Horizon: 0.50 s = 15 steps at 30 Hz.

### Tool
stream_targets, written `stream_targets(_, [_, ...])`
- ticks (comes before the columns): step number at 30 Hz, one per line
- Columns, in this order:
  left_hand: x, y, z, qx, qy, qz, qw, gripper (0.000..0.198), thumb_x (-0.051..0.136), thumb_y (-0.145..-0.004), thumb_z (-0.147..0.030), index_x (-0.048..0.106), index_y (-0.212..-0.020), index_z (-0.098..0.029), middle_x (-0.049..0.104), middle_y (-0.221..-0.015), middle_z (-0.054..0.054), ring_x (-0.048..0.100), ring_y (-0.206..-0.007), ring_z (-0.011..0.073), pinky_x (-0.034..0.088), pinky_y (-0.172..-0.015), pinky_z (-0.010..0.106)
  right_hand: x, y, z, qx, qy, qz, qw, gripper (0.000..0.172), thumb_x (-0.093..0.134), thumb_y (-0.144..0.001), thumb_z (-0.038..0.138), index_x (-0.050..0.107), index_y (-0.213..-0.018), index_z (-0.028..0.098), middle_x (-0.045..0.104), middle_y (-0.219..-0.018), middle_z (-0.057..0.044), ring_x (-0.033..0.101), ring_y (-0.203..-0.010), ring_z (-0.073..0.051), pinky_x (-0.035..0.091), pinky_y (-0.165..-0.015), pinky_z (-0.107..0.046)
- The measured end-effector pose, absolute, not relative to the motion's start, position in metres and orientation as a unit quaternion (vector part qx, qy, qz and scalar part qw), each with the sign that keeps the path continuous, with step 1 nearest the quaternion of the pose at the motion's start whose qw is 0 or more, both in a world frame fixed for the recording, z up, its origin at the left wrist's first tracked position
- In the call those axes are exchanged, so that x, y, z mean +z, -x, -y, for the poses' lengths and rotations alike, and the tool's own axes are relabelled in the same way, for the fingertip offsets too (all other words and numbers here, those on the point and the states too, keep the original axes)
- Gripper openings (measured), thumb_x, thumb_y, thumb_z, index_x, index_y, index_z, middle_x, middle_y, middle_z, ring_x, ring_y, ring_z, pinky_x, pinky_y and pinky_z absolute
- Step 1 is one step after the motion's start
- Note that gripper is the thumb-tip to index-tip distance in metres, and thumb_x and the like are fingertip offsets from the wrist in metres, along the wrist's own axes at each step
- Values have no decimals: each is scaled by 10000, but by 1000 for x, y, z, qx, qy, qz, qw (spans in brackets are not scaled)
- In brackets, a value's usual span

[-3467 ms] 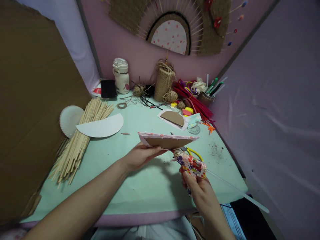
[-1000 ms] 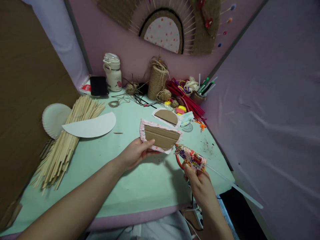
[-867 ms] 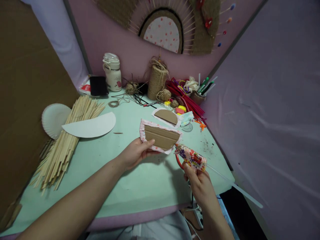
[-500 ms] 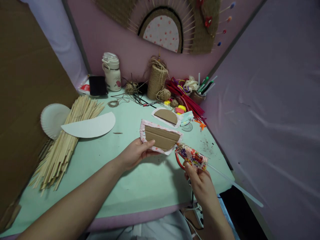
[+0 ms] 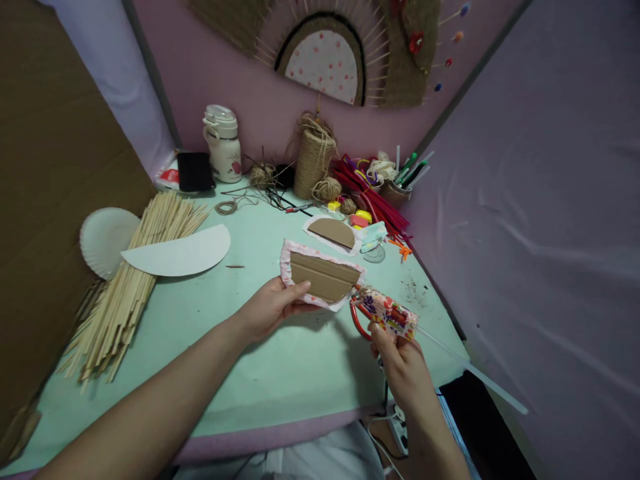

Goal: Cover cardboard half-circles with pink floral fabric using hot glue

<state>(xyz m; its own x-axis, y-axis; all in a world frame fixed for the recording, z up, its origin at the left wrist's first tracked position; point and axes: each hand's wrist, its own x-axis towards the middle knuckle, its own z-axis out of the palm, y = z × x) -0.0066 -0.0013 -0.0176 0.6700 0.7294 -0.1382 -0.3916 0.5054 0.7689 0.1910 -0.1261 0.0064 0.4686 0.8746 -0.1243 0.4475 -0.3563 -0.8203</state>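
My left hand (image 5: 280,300) grips the lower left side of a cardboard piece (image 5: 325,275), thumb on top and fingers beneath. Pink-spotted white fabric is folded over the piece's edges. In my right hand (image 5: 400,360) is a hot glue gun (image 5: 387,312) with a flower-patterned cover and a red guard loop. Its tip is at the right edge of the cardboard piece; I cannot tell whether they touch. A long translucent glue stick (image 5: 475,373) sticks out of its back. Just behind lies a half-round cardboard piece (image 5: 333,232) on white fabric.
On the left, a bundle of thin wooden sticks (image 5: 125,287) lies under a white half-round card (image 5: 183,252), beside a paper plate (image 5: 107,240). Along the back stand a white bottle (image 5: 223,147), a twine spool (image 5: 314,160) and a pen cup (image 5: 396,193). A power strip (image 5: 399,427) hangs below the table edge.
Almost nothing differs. The glue gun and my right hand have shifted very slightly right, and the cardboard piece stays in my left hand.
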Motion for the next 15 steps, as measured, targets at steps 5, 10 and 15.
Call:
stream_targets(5, [-18,6,1,326,-376,-226,838,428,650,-859,-296,612,-1252,-129,650,-1271,175,648,-1102,286,507,-954,446,6,-192,126,272,769,432,386,427,503,-776,585,508,-569,212,496,-561,-10,464,-592,-176,387,-571,-287])
stream_targets(10, [-17,6,2,323,-374,-232,838,427,663,-846,-297,625,-1236,-127,655,-1263,176,648,-1098,292,504,-954,460,5,-196,125,263,776,424,386,425,518,-769,583,533,-579,203,508,-554,-7,459,-569,-170,379,-549,-283])
stream_targets(15, [-16,5,2,323,-368,-240,838,405,665,-841,-285,635,-1212,-126,661,-1252,180,650,-1094,298,509,-945,459,5,-198,125,256,768,433,396,439,522,-777,586,534,-556,207,551,-572,-25,503,-599,-186,405,-576,-290])
